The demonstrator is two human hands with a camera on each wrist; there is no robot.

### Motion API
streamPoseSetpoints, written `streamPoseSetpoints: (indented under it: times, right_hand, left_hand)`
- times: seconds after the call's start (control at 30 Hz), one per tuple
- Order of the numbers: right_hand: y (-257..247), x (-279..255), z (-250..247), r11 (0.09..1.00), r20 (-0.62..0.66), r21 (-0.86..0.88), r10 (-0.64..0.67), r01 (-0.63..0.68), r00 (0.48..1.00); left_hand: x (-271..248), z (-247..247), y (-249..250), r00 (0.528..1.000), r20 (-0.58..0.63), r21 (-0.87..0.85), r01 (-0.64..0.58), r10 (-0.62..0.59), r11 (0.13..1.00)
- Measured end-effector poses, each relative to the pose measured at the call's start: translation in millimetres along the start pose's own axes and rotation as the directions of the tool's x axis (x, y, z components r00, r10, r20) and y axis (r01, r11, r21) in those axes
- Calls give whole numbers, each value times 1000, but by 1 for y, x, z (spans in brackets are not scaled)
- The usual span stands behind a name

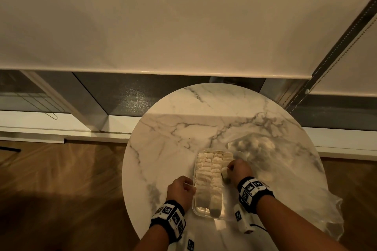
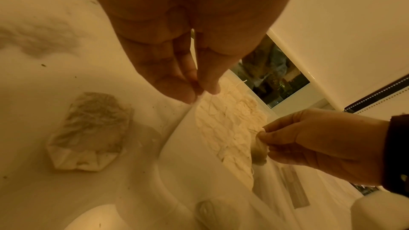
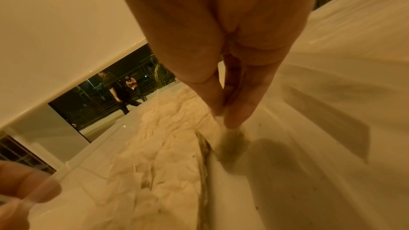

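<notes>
A clear plastic tray [image 1: 225, 211] holds rows of pale tea bags [image 1: 207, 177] on a round marble table [image 1: 173, 149]. My left hand [image 1: 190, 186] pinches the tray's left rim [image 2: 177, 128] between thumb and fingers [image 2: 188, 93]. My right hand [image 1: 230, 169] hovers over the tray's right side and pinches one tea bag [image 1: 224, 173] by its top, just above the tray floor [image 3: 276, 172]. In the right wrist view that tea bag [image 3: 232, 146] hangs from my fingertips [image 3: 230, 121] beside the packed rows [image 3: 166, 146].
One loose tea bag [image 2: 90, 132] lies flat on the table left of the tray. Crumpled clear plastic wrap [image 1: 285, 169] spreads over the table's right side to its edge. A lowered roller blind [image 1: 183, 26] and a window stand behind the table; wooden floor [image 1: 61, 179] lies below.
</notes>
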State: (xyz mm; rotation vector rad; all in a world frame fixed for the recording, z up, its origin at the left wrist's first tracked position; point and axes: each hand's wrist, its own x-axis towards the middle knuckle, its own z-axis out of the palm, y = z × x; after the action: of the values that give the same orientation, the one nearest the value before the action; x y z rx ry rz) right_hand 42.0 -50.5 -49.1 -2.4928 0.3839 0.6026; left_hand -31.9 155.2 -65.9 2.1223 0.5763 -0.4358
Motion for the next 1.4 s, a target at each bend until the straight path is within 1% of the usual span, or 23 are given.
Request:
streamPoseSetpoints:
  times: [0.13, 0.27, 0.53, 0.7, 0.87, 0.97, 1.17, 1.4]
  right_hand:
    - [-6, 1, -7, 996, -47, -84, -9, 5, 999]
    - [-13, 1, -12, 989, -29, -147, -25, 21, 999]
    - [-17, 4, -16, 998, -35, -43, 46, -48, 998]
    - [-18, -1, -16, 998, -43, -23, 58, -59, 997]
    - [-14, 0, -11, 994, -19, -21, 107, -107, 994]
    - [-14, -2, -7, 988, -41, -14, 155, -155, 987]
    - [-12, -2, 0, 980, 42, -37, 197, -195, 979]
    - [-10, -4, -2, 982, 59, -49, 184, -182, 981]
  left_hand:
    - [1, 0, 0, 1000, 11, 11, 3, -3, 1000]
    - [1, -1, 1, 1000, 20, 26, -2, 1, 1000]
    - [1, -4, 3, 999, 35, 29, -5, 4, 1000]
    - [1, -5, 4, 999, 46, 31, -15, 14, 999]
    - [1, -6, 3, 998, 56, 20, -12, 11, 1000]
    - [1, -6, 2, 998, 59, 17, -19, 18, 1000]
    - [2, -7, 3, 997, 73, 22, -38, 36, 999]
    - [3, -7, 3, 995, 85, 28, -58, 56, 998]
